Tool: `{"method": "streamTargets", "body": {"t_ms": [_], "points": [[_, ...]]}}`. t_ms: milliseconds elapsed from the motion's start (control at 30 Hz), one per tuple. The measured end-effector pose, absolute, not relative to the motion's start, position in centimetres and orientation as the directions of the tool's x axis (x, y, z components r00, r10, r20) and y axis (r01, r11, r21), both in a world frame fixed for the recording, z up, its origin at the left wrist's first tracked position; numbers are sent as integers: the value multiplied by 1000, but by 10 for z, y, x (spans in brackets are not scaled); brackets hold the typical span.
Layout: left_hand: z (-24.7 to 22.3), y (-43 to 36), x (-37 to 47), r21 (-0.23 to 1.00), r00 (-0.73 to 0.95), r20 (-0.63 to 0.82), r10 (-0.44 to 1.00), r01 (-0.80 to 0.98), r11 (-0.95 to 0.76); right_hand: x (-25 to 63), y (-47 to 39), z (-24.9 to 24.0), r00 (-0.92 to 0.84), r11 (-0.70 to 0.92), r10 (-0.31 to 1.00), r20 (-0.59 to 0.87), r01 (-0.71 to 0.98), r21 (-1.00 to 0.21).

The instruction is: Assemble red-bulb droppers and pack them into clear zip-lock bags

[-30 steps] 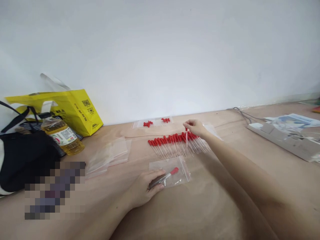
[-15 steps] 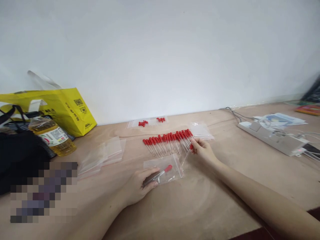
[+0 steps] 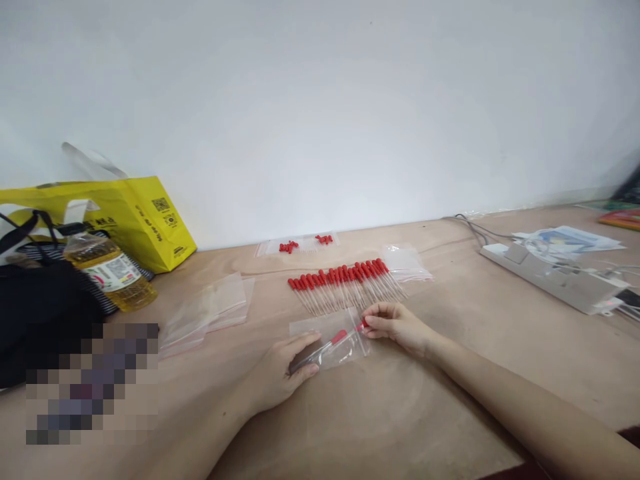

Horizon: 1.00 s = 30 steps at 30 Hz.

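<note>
My left hand (image 3: 280, 365) grips the left end of a clear zip bag (image 3: 343, 355) lying on the table, thumb and fingers on either side. In the bag lies a glass dropper with a red rubber bulb (image 3: 339, 337). My right hand (image 3: 400, 327) pinches a second dropper (image 3: 361, 327) by its red bulb, at the bag's right end. Its glass tube points left, into the bag's mouth. Just behind the bag, a row of several more red-bulbed droppers (image 3: 345, 275) lies side by side.
Flat clear bags (image 3: 227, 303) lie to the left, and another stack (image 3: 407, 261) at the right of the row. Bagged droppers (image 3: 307, 244) rest by the wall. An oil bottle (image 3: 113, 273) and yellow bag (image 3: 167, 230) stand left; a power strip (image 3: 550, 277) lies right.
My right hand has moved left and toward me, bringing its dropper from beside the row to the bag's mouth. My left hand stays on the bag.
</note>
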<state>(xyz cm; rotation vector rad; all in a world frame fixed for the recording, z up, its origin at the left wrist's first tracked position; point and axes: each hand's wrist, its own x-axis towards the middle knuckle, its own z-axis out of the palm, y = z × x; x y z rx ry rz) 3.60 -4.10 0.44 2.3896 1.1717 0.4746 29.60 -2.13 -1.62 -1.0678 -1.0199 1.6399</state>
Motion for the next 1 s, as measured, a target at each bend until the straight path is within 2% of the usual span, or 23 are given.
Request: {"method": "streamTargets", "body": {"t_ms": [167, 333, 567, 700, 800, 900, 967, 1000], "points": [[4, -41, 36, 517, 599, 120, 791, 643, -565, 297, -22, -16, -356, -257, 916, -187, -160, -953], [2, -40, 36, 528, 593, 124, 796, 639, -559, 295, -21, -16, -387, -195, 913, -129, -135, -971], [3, -40, 37, 529, 605, 128, 786, 628, -570, 279, -19, -23, -321, -125, 940, -113, -16, -992], [2, -40, 36, 524, 610, 125, 783, 629, -574, 267, -21, -25, -158, -9, 987, -31, 138, -990], [0, -40, 36, 534, 606, 132, 784, 623, -572, 265, -24, -24, -99, 127, 990, 102, 289, -949], [-1, -39, 35, 540, 603, 138, 785, 619, -570, 274, -17, -16, -157, 190, 979, 133, 443, -876], [0, -39, 35, 543, 605, 139, 784, 616, -571, 287, -2, -6, -158, 223, 975, 159, 609, -761], [0, -39, 35, 544, 605, 138, 784, 615, -571, 293, 8, -1, -93, 204, 975, 201, 725, -657]]}}
